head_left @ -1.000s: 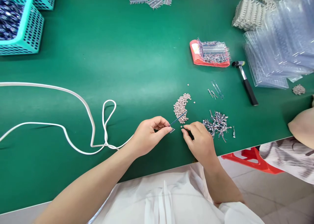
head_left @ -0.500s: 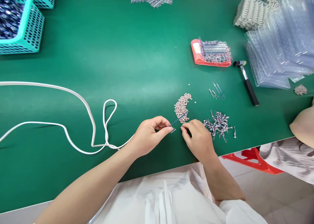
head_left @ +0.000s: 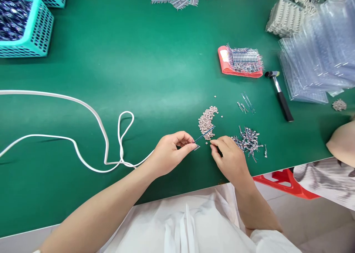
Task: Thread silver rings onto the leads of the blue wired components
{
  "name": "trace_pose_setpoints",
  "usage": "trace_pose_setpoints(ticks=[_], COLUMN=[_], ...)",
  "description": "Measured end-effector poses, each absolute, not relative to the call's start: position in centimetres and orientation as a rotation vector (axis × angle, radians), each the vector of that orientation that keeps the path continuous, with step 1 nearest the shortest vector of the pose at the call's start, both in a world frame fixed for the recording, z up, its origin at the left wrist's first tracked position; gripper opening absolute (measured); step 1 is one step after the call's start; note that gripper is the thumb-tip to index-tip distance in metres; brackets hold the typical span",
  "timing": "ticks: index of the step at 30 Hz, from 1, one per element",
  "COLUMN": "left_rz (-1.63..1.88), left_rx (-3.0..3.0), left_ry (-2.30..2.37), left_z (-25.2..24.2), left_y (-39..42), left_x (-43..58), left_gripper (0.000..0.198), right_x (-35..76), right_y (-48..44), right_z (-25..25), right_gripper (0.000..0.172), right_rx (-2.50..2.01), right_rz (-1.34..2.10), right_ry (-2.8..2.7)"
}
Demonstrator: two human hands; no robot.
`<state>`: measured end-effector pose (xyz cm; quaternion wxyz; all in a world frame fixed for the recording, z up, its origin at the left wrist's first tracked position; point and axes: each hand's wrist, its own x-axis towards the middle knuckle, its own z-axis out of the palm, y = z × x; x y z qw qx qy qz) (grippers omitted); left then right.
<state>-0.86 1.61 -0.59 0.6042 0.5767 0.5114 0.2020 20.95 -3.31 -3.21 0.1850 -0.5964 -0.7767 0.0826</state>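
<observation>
My left hand (head_left: 171, 151) is pinched round a thin blue strip (head_left: 205, 133) with a small flat end showing below the fingertips. The strip's far tip reaches over a pile of small round pinkish-silver discs (head_left: 205, 122). Just right of it, my right hand (head_left: 230, 157) is closed, thumb and index close together at the table by the pile's lower edge. Whatever is between those fingertips, if anything, is too small to make out. Beside its knuckles lies a heap of small metal pieces with wire-like ends (head_left: 250, 140).
Beyond are a few loose thin strips (head_left: 248, 102), a red-wrapped bundle of pieces (head_left: 241, 61) and a black-handled hammer (head_left: 282, 98). Clear plastic trays (head_left: 313, 57) are stacked at right, near another person's arm (head_left: 342, 140). White cable (head_left: 91, 109) and turquoise baskets (head_left: 41, 31) occupy the left.
My right hand has shifted slightly right, away from the left hand, and a single disc now shows between them. My left hand keeps its hold on the strip.
</observation>
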Motion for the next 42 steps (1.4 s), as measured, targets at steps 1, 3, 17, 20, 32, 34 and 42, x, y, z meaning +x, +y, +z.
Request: trace_pose_setpoints(ticks=[1,3,17,20,32,34,42], left_rz=[0.467,0.468,0.480,0.475,0.637,0.691,0.766], left_rx=[1.333,1.333,1.311,1.316,1.145,1.037,0.705], left_ry=[1.182,1.181,1.162,1.163,0.865,0.809,0.693], left_z=[-0.6,-0.6,-0.9,-0.9,-0.9,-0.9,0.0], left_y=[1.6,1.6,1.6,1.6,0.3,0.0,-0.4], left_x=[-0.9,-0.9,-1.0,-1.0,-0.4,-0.3,0.1], left_gripper=[0.019,0.018,0.018,0.018,0.009,0.010,0.010], right_x=[21.0,21.1,21.0,20.7,20.2,20.0,19.8], right_y=[-3.3,-3.4,-3.3,-2.8,-3.2,-3.3,-3.5], right_z=[-3.2,-3.3,-3.7,-3.9,-3.3,-3.0,-2.6], right_gripper=[0.018,0.021,0.016,0.014,0.018,0.022,0.032], right_rx=[-1.677,-1.666,-1.550,-1.513,-1.279,-1.242,-1.175], right_rz=[0.232,0.237,0.263,0.186,0.221,0.168,-0.007], right_ry=[-2.192,-2.211,-2.259,-2.284,-2.082,-2.049,-2.021])
